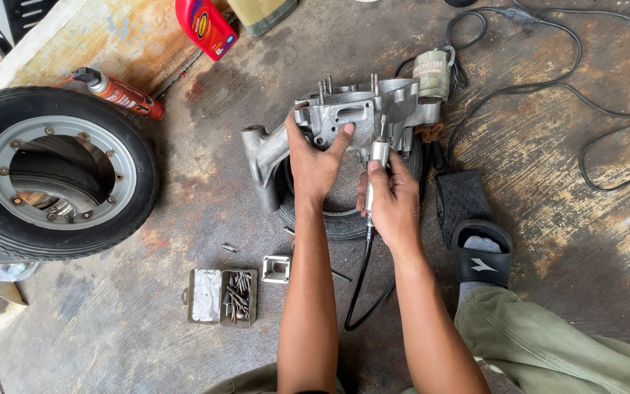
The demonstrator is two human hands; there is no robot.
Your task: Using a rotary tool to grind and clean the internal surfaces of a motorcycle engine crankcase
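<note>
head view: the fingers of the right hand (390, 198) are clenched around a slim silver pen-shaped tool (378, 157), its tip pointing up against the metal engine casing (351, 117); a black hose (362, 281) runs from the tool's lower end down between the forearms and curls on the floor. the left hand (316, 157) is spread flat on the casing, thumb out to the right and fingertips hooked over its left edge, pressing on it rather than wrapping it. the grey cast casing, with studs standing up along its top, lies across a small black tyre (344, 211) set flat on the floor, one arm of the casing reaching down to the left. just behind the casing sits a small olive-coloured cylindrical motor (432, 73) with a black cable (585, 66) looping off to the right. right of the hands is a foot in a black sandal (481, 255), beside it a black rubber pad (459, 195). below left, on the stained concrete floor (184, 197), are an open metal tin of bits (222, 295) and a small square metal frame (275, 268). far left lies a wheel with a grey rim (52, 171), above it an orange spray can (118, 93) and a red bottle (205, 25)
</note>
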